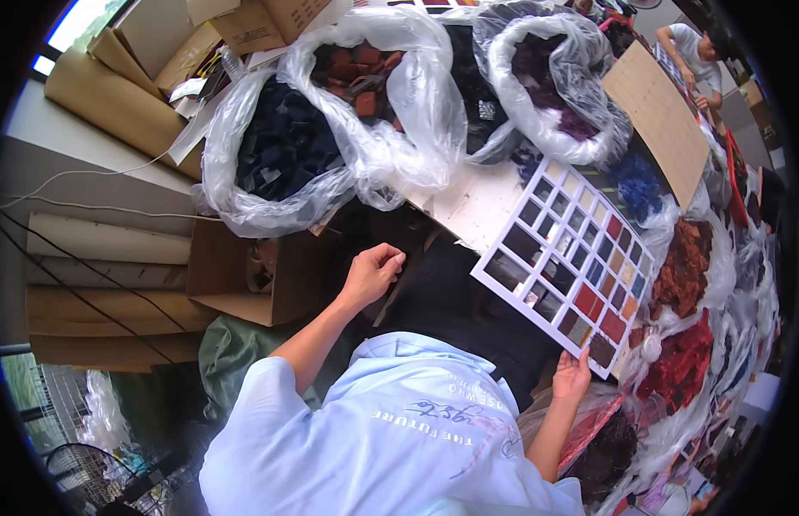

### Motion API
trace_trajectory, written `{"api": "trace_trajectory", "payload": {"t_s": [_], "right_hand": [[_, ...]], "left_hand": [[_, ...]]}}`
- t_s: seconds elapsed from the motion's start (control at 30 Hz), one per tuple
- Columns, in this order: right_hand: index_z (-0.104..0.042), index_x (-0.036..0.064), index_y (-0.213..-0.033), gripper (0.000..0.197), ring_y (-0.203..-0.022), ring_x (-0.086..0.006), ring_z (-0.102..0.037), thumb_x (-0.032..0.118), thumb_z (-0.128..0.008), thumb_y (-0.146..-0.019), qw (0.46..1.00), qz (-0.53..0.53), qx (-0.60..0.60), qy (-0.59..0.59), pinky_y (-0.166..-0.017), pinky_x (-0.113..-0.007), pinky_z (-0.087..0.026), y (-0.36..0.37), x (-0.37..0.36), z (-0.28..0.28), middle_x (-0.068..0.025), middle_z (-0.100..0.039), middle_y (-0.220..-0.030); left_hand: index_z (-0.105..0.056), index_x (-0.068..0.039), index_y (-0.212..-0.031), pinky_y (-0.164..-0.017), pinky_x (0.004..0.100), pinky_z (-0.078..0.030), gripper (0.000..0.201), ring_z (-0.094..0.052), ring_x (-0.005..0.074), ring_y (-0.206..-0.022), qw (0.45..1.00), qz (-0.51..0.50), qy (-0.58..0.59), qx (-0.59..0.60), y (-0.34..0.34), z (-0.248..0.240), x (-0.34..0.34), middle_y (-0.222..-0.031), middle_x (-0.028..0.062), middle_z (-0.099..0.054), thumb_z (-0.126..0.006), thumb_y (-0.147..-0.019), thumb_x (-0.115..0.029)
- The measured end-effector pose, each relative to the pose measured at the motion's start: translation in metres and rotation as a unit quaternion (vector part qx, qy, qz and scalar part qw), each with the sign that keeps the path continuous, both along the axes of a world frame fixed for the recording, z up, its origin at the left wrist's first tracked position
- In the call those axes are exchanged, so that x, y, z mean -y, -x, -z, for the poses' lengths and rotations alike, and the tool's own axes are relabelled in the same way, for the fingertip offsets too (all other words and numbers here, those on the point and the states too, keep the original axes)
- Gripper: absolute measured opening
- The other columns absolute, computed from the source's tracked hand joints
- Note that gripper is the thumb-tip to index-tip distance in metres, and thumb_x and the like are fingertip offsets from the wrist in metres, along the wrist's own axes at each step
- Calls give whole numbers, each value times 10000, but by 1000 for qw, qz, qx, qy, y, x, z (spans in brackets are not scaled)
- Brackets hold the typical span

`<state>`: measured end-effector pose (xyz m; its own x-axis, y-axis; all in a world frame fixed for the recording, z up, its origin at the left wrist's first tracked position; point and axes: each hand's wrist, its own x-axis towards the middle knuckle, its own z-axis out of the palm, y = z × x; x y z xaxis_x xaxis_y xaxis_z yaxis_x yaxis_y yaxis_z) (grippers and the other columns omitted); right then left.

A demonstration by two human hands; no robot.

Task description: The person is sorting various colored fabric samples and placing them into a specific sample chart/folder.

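Note:
My right hand (571,376) grips the near lower edge of a white sample board (546,324). The board is a tilted grid of small windows, some filled with red, brown, blue or dark swatches, others pale or see-through. Its far left part overlaps a white tabletop (481,206). Above my lap, my left hand (375,273) is held with its fingers curled together; whatever they may hold is too small or hidden to make out. Beyond it stands a clear plastic bag (219,185) of dark blue pieces (287,142).
More open plastic bags hold reddish-brown pieces (365,103), purple pieces (550,86) and red pieces (679,370). A tan board (662,120) leans at the far right, near another person (696,60). At left are a cardboard box (231,275) and several large rolls (107,99).

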<state>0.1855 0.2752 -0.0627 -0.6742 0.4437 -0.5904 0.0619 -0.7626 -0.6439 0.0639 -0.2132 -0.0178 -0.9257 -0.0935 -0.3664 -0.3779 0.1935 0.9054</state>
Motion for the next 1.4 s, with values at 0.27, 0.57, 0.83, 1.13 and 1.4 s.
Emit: {"api": "trace_trajectory", "payload": {"t_s": [0.27,0.57,0.83,1.13,1.4], "right_hand": [[-611,73,-971,376,-685,-191,-688,447,-653,-958,926,-204,253,-190,-600,-308,-581,10,-14,-47,-86,-695,-815],[-588,49,-958,365,-626,-152,-665,409,-572,-1016,888,-256,266,-274,-541,-262,-550,9,15,-81,-80,-678,-794],[-613,30,-971,290,-685,-119,-657,308,-565,-1034,872,-323,195,-313,-616,-234,-542,69,63,-109,-67,-681,-811],[-650,3,-1010,205,-807,-120,-658,204,-612,-1011,850,-387,54,-354,-750,-255,-530,108,137,-129,-68,-697,-882],[-532,136,-1402,644,-843,-293,-673,183,-797,-817,597,-498,-345,-526,-757,-378,-553,236,352,-131,-136,-622,-1106]], "left_hand": [[-683,-36,-1108,-773,356,-530,227,-695,292,-834,909,-142,328,-214,81,-3,162,-975,157,-698,-660,-903,-132],[-640,-32,-943,-838,420,-500,306,-626,355,-947,883,81,458,-60,125,-22,205,-952,150,-629,-812,-724,-159],[-561,4,-856,-696,414,-494,316,-643,389,-777,913,-21,351,-204,207,-54,164,-749,191,-627,-787,-786,-205],[-569,-93,-893,-769,262,-503,186,-619,91,-828,980,-105,-106,-129,191,-64,173,-950,30,-687,-683,-967,-219],[-523,-120,-940,-734,234,-466,150,-583,66,-791,952,67,-296,-22,107,-66,92,-1132,123,-713,-658,-975,-174]]}}
